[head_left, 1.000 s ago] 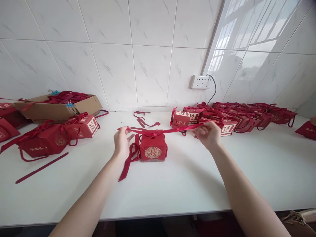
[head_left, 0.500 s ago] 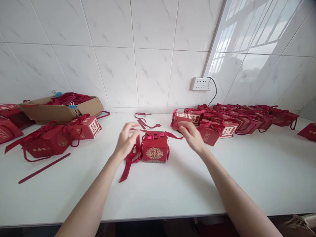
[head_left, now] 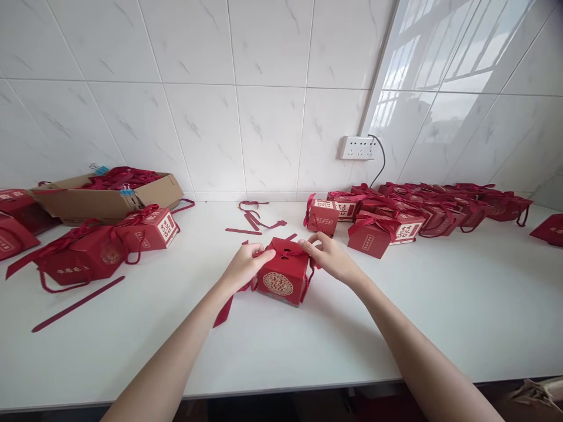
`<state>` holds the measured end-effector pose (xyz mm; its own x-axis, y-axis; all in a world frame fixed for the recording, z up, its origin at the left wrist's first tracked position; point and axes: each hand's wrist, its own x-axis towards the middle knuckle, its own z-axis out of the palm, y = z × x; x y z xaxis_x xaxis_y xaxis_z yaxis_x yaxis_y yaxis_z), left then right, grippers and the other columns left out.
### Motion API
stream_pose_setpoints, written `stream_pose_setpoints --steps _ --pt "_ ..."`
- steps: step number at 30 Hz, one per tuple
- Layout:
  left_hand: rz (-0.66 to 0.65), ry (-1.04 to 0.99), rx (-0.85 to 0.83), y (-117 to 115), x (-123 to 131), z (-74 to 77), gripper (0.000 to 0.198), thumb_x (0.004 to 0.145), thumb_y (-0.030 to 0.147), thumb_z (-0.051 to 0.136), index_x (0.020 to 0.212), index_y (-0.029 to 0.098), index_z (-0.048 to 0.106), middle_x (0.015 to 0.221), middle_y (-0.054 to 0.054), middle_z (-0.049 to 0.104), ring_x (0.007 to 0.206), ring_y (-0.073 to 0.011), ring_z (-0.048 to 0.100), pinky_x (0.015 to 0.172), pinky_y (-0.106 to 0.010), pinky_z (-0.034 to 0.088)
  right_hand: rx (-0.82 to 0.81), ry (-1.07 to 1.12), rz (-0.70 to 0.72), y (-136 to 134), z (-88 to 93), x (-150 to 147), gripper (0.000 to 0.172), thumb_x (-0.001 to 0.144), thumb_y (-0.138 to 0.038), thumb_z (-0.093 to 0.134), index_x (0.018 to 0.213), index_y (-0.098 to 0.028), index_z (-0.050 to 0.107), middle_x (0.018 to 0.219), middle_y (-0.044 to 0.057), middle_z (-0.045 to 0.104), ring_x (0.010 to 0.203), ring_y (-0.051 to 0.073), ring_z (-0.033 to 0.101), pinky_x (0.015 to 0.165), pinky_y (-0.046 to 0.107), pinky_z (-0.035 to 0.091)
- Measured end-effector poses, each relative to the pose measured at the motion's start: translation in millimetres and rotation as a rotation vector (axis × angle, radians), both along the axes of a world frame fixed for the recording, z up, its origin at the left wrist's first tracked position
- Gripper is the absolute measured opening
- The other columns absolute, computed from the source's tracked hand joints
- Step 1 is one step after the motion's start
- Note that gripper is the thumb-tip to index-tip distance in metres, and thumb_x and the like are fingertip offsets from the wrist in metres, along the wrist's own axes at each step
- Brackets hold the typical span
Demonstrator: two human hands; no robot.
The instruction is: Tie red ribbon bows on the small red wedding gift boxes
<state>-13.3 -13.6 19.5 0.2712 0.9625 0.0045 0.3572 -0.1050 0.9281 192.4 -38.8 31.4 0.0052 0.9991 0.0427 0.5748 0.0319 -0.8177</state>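
A red gift box (head_left: 279, 282) with a round gold emblem on its front stands turned slightly on the white table. My left hand (head_left: 247, 265) is closed at the box's upper left edge, its thumb lying over the top. At the upper right edge, my right hand (head_left: 331, 255) pinches the red ribbon (head_left: 294, 251) that crosses the lid. A wide loose ribbon end (head_left: 224, 312) trails on the table below my left hand. Twisted cord handles hang at the box's sides. My fingers partly hide the ribbon and the top edges.
Several finished-looking red boxes (head_left: 372, 234) with bows crowd the right back. More boxes (head_left: 88, 258) and a cardboard carton (head_left: 105, 205) of ribbons stand at left. Ribbon scraps (head_left: 244, 231) lie behind the box, a strip (head_left: 79, 303) at left. A power socket (head_left: 357, 147) is on the tiled wall.
Both hands have come in from the sides and down onto the box top. The box has turned a little and shifted nearer to me.
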Motion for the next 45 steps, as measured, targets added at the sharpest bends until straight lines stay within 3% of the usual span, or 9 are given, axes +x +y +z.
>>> stream_pose_setpoints --steps 4,9,15,19,25,35,38,42,45 --pt "0.077 0.013 0.013 -12 13 0.7 0.042 0.074 0.048 0.056 0.055 0.021 0.030 0.048 0.007 0.030 0.038 -0.0075 0.032 0.036 -0.021 0.023 -0.023 0.086 0.051 -5 2.0 7 0.039 0.073 -0.055 0.063 0.089 -0.023 0.047 0.071 0.000 0.064 0.060 0.015 0.058 0.051 0.024 0.039" --pt "-0.102 -0.107 -0.100 -17 12 8.0 0.042 0.077 0.050 0.052 0.053 0.021 0.035 0.035 0.007 0.035 0.031 -0.0079 0.034 0.039 -0.023 0.032 0.040 -0.062 0.028 -1 1.3 18 0.044 0.075 -0.060 0.057 0.062 -0.019 0.044 0.057 -0.002 0.046 0.052 0.011 0.042 0.047 0.024 0.030" --pt "-0.139 -0.173 -0.199 -9 5 9.3 0.030 0.076 0.041 0.060 0.059 0.020 0.045 0.037 0.008 0.036 0.034 -0.0094 0.045 0.049 -0.026 0.046 -0.101 0.288 0.183 -1 3.6 31 0.049 0.081 -0.058 0.053 0.055 -0.020 0.035 0.049 -0.006 0.029 0.044 0.008 0.030 0.045 0.026 0.029" --pt "-0.110 -0.215 -0.173 -1 2 3.0 0.031 0.073 0.041 0.062 0.058 0.018 0.046 0.050 0.003 0.050 0.039 -0.0087 0.048 0.042 -0.023 0.041 -0.183 0.334 0.322 -4 7.9 39 0.048 0.078 -0.056 0.060 0.055 -0.020 0.038 0.045 -0.007 0.036 0.039 0.007 0.034 0.044 0.025 0.031" --pt "-0.287 -0.317 -0.216 9 -5 -9.8 0.034 0.071 0.045 0.065 0.059 0.019 0.047 0.058 0.001 0.052 0.049 -0.0100 0.047 0.043 -0.024 0.041 -0.238 0.149 0.498 1 5.1 48 0.044 0.077 -0.055 0.061 0.060 -0.017 0.050 0.052 -0.002 0.052 0.050 0.010 0.046 0.053 0.025 0.035" --pt "-0.375 -0.301 -0.101 14 -12 -13.9 0.037 0.073 0.045 0.065 0.058 0.017 0.045 0.060 0.002 0.048 0.057 -0.0099 0.043 0.055 -0.024 0.036 -0.217 0.187 0.496 7 2.2 62 0.045 0.071 -0.057 0.067 0.060 -0.016 0.051 0.052 -0.006 0.042 0.049 0.008 0.034 0.052 0.025 0.031" --pt "-0.327 -0.283 -0.105 10 -10 -10.6 0.034 0.075 0.039 0.063 0.058 0.018 0.043 0.058 0.003 0.046 0.053 -0.0084 0.043 0.052 -0.023 0.034 -0.027 0.287 0.479 0 7.9 56 0.042 0.075 -0.056 0.064 0.063 -0.016 0.056 0.066 0.001 0.053 0.062 0.012 0.047 0.060 0.028 0.039" --pt "-0.313 -0.260 -0.119 0 -1 -6.3 0.031 0.076 0.036 0.062 0.060 0.018 0.042 0.058 0.004 0.048 0.050 -0.0084 0.046 0.047 -0.022 0.035 0.107 0.461 0.432 -8 9.1 36 0.033 0.075 -0.051 0.067 0.070 -0.018 0.067 0.108 0.009 0.063 0.098 0.022 0.058 0.079 0.034 0.047" --pt "-0.317 -0.235 -0.134 -6 4 -3.9 0.031 0.077 0.035 0.061 0.061 0.018 0.041 0.060 0.004 0.049 0.050 -0.0072 0.044 0.045 -0.020 0.031 0.090 0.484 0.328 -8 3.5 17 0.032 0.072 -0.051 0.069 0.078 -0.019 0.071 0.098 0.009 0.069 0.093 0.024 0.062 0.076 0.035 0.049"
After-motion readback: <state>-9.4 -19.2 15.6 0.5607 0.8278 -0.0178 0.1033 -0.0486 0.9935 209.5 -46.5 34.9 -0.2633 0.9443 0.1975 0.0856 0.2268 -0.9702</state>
